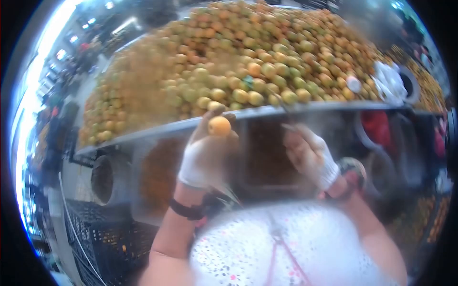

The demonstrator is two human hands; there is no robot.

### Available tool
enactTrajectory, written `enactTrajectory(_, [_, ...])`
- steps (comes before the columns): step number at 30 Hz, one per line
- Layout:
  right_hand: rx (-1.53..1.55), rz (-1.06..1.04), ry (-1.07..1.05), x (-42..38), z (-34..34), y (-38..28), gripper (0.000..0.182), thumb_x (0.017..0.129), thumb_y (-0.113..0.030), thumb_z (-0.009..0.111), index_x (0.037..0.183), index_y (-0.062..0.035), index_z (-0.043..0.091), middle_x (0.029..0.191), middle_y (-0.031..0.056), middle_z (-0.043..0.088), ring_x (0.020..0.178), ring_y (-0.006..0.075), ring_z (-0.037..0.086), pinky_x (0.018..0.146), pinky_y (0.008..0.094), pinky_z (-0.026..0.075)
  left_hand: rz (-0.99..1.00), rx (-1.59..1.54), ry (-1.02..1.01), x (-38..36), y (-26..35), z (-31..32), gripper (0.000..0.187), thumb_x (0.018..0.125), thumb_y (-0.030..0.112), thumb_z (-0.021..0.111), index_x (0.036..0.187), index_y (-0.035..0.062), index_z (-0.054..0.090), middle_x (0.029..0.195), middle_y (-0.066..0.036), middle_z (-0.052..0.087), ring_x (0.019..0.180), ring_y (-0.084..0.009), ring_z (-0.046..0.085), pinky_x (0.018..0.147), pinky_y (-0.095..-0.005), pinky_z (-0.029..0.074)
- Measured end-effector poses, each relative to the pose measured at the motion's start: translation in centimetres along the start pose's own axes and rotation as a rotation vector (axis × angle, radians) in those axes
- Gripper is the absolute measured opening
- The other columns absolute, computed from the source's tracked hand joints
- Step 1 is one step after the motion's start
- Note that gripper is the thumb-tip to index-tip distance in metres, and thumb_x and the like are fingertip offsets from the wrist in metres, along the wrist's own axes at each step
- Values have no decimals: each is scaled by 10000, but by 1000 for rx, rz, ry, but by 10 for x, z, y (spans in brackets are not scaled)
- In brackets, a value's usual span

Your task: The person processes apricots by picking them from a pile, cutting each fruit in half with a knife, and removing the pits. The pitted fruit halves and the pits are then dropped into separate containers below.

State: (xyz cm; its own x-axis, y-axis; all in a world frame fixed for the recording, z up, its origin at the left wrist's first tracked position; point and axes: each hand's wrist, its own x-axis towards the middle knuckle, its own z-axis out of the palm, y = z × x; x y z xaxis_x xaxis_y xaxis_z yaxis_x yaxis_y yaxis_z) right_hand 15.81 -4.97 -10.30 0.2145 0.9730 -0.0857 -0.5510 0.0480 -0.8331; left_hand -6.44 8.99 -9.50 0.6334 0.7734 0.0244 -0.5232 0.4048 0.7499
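My left hand (210, 148), in a white glove with bare fingertips, holds an orange-yellow fruit (220, 126) just in front of the metal table edge (191, 121). To its right, my right hand (307, 152) wears a similar glove, with its fingers closed round a thin tool (286, 126) whose shape is blurred. A big heap of green, yellow and orange fruit (281, 62) covers the table beyond both hands. Nothing joins the two hands; a gap lies between them.
White plastic bags (390, 83) and a roll (409, 86) lie at the table's right end. Below the edge are a bin of orange matter (162, 176), a round bucket (109, 178) and black crates (105, 238). A red item (377, 126) is at the right.
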Motion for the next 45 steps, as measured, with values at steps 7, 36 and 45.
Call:
enactTrajectory(7, [-793,-343,-92,-38,44,-28,184,1027,-201,560,979,-23,555,651,88,531,590,123,511,545,304,427,50,506,-128,-26,-10,75,477,786,47,645,1242,16,512,1026,-37,569,777,-87,562,673,-211,472])
enactTrajectory(36, [-1076,-474,32,-24,35,-6,230,1004,-227,577,926,-14,542,710,233,613,692,409,649,542,427,467,457,1362,16,-10,-39,87,331,710,-96,626,1019,-7,551,924,-92,601,849,-182,588,807,-291,491])
enactTrajectory(45, [121,395,-221,-12,17,-14,456,1027,-501,486,793,-110,516,545,-67,340,396,42,305,350,225,199,-54,568,-178,5,-24,75,444,691,13,567,1133,-15,526,956,-33,570,848,-83,551,733,-201,458])
